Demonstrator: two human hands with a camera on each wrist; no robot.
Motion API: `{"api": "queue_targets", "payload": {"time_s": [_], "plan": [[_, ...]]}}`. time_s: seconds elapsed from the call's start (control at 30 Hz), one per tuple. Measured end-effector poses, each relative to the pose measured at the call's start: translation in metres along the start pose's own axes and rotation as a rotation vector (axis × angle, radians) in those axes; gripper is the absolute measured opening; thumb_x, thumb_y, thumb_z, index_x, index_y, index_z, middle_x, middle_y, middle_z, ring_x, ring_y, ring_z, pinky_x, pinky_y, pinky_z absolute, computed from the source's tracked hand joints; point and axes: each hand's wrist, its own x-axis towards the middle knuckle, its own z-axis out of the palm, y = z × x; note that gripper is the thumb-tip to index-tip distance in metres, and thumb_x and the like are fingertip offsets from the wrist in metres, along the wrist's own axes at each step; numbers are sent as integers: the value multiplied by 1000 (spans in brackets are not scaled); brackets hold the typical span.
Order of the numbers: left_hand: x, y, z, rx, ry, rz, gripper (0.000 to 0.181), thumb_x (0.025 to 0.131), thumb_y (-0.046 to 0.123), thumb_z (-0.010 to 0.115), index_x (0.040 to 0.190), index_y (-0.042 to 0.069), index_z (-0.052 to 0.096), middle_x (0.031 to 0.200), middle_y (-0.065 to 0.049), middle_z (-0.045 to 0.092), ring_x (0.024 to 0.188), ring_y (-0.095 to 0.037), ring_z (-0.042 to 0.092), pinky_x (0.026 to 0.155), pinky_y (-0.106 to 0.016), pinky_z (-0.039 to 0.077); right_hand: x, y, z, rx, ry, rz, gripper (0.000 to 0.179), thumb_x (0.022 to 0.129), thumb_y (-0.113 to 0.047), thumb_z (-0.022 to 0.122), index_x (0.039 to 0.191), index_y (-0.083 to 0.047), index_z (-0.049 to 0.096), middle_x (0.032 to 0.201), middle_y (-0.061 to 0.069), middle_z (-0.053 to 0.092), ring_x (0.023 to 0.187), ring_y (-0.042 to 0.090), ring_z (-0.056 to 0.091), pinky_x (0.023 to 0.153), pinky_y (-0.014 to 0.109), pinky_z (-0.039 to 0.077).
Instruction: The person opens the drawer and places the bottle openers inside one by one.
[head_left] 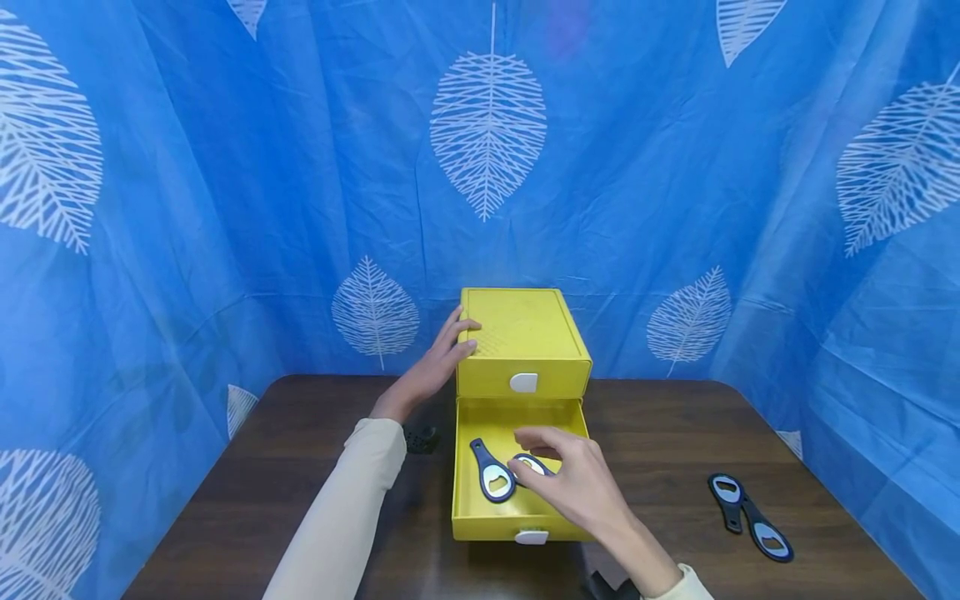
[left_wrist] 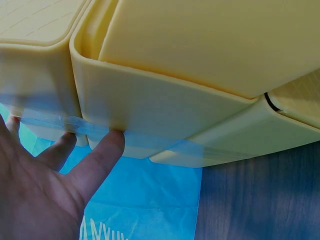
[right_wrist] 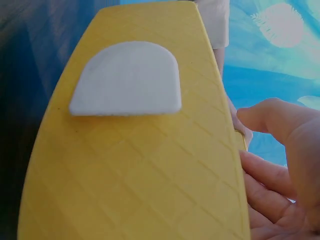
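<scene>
A yellow two-drawer box (head_left: 517, 321) stands on the table with its lower drawer (head_left: 480, 528) pulled out. My left hand (head_left: 437, 360) rests against the box's upper left side; its fingertips touch the wall in the left wrist view. Inside the drawer lies a bottle opener (head_left: 496, 481), dark-edged with a pale metal face. A second bottle opener (head_left: 532, 464) is beside it, partly hidden by my right hand (head_left: 573, 479). That hand is over the drawer, thumb and fingers apart. In the right wrist view, the drawer's white handle (right_wrist: 127, 80) fills the foreground.
Two more bottle openers lie on the dark table (head_left: 660, 450) at the right, the nearer opener (head_left: 771, 540) touching the farther opener (head_left: 727, 493). A blue curtain (head_left: 630, 167) with white leaf prints hangs behind and at both sides.
</scene>
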Motion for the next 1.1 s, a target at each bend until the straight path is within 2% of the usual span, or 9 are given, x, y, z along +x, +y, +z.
{"api": "queue_targets", "payload": {"time_s": [0.23, 0.47, 0.6, 0.87, 1.1], "plan": [[1, 0, 1, 4, -2, 0, 55, 105, 56, 40, 153, 29, 37, 174, 8, -9, 160, -32, -1, 122, -69, 16, -12, 4, -8, 73, -1, -28, 31, 83, -18, 87, 112, -17, 77, 105, 1, 78, 97, 22, 75, 89, 38, 61], [0, 2, 1, -7, -7, 12, 54, 105, 53, 40, 153, 27, 37, 174, 7, -10, 160, -32, -3, 122, -68, 16, -24, 4, -14, 119, 36, -32, 31, 82, -20, 88, 111, -18, 78, 102, -8, 78, 93, 18, 75, 87, 35, 61], [-1, 2, 1, -8, -7, 14, 54, 106, 52, 40, 153, 26, 37, 174, 6, -10, 160, -33, -4, 122, -68, 17, -30, 5, -18, 156, 45, -24, 27, 84, -25, 87, 110, -20, 78, 101, -7, 78, 92, 15, 75, 86, 34, 61], [-1, 2, 1, -12, -11, 10, 54, 105, 53, 40, 153, 27, 37, 174, 7, -10, 160, -31, -3, 122, -67, 17, -40, 6, -20, 189, 63, -90, 24, 86, -21, 85, 108, -22, 77, 100, -12, 77, 92, 15, 76, 85, 25, 60], [1, 1, 0, -12, -10, 3, 55, 105, 55, 39, 153, 28, 36, 174, 7, -10, 160, -32, -1, 122, -67, 18, -48, 4, -25, 184, 21, -9, 22, 87, -25, 85, 107, -24, 77, 102, -5, 79, 93, 11, 75, 84, 26, 60]]}}
